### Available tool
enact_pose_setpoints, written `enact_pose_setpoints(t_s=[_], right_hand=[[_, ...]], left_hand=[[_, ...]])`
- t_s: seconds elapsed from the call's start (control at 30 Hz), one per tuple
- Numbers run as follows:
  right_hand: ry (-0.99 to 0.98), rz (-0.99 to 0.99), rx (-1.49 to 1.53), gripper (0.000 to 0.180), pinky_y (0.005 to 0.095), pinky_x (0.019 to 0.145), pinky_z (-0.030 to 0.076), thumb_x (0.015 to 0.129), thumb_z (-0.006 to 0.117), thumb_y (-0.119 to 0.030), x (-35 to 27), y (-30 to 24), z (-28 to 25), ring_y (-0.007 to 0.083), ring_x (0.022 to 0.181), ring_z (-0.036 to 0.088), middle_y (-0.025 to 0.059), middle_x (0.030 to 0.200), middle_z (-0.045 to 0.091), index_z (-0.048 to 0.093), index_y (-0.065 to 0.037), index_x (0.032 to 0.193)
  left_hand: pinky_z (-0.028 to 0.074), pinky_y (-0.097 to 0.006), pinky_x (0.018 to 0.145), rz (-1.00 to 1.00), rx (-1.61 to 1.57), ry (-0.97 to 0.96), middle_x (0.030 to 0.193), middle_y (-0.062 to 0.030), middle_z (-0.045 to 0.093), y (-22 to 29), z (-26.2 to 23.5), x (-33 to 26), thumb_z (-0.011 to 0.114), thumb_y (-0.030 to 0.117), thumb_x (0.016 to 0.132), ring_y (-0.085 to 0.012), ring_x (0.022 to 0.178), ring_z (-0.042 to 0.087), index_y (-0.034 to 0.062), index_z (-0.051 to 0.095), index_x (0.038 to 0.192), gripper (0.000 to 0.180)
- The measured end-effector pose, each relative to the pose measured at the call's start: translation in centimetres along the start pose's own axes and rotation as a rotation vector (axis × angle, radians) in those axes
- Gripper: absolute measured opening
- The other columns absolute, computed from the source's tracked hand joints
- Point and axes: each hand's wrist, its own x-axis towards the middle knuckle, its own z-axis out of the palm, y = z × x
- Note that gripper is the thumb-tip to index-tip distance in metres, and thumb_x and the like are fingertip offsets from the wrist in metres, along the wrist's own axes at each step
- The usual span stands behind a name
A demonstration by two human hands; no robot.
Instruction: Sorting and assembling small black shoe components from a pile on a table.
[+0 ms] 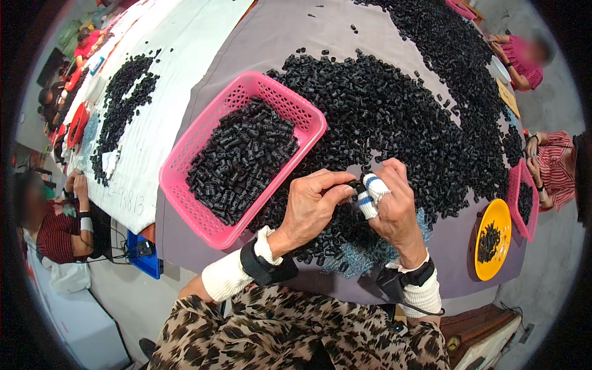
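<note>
My left hand pinches a small black plastic part between thumb and fingertips, in front of my chest. Closed at the other side of that part is my right hand, its fingertips meeting the left ones. Striped white-and-blue finger covers sit on fingers of the right hand. Beyond both hands spreads a large heap of black plastic parts. Just left of my hands stands a pink perforated basket, partly filled with similar black pieces. Below the right hand lie tiny blue-grey pieces, too small to make out.
A yellow oval plate with black bits lies at the right edge, beside another pink basket. People work at the right and left. On the left, a white-covered table carries another black pile. A blue crate stands below it.
</note>
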Motion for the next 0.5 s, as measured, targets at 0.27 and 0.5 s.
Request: enact_pose_setpoints(t_s=[0.27, 0.5], right_hand=[[-0.080, 0.004, -0.026, 0.029, 0.0467, 0.078, 0.042, 0.057, 0.071, 0.003, 0.33, 0.28, 0.02, 0.0329, 0.080, 0.054, 0.0159, 0.086, 0.056, 0.055, 0.006, 0.081], [-0.113, 0.024, -0.048, 0.030, 0.0442, 0.076, 0.043, 0.055, 0.070, 0.004, 0.02, 0.36, 0.16, 0.0344, 0.081, 0.052, 0.0165, 0.085, 0.053, 0.055, 0.007, 0.081]], left_hand=[[0.049, -0.023, 0.066, 0.023, 0.026, 0.026, 0.085, -0.0073, 0.066, -0.43, 0.42, 0.48, 0.062, 0.001, 0.085, -0.0105, 0.074, 0.061, -0.0029, 0.068, 0.102, 0.018], [0.049, -0.023, 0.065, 0.085, 0.053, 0.043, 0.085, -0.0078, 0.066, -0.88, 0.46, 0.43, 0.062, -0.001, 0.084, -0.0112, 0.074, 0.062, -0.0039, 0.068, 0.101, 0.018]])
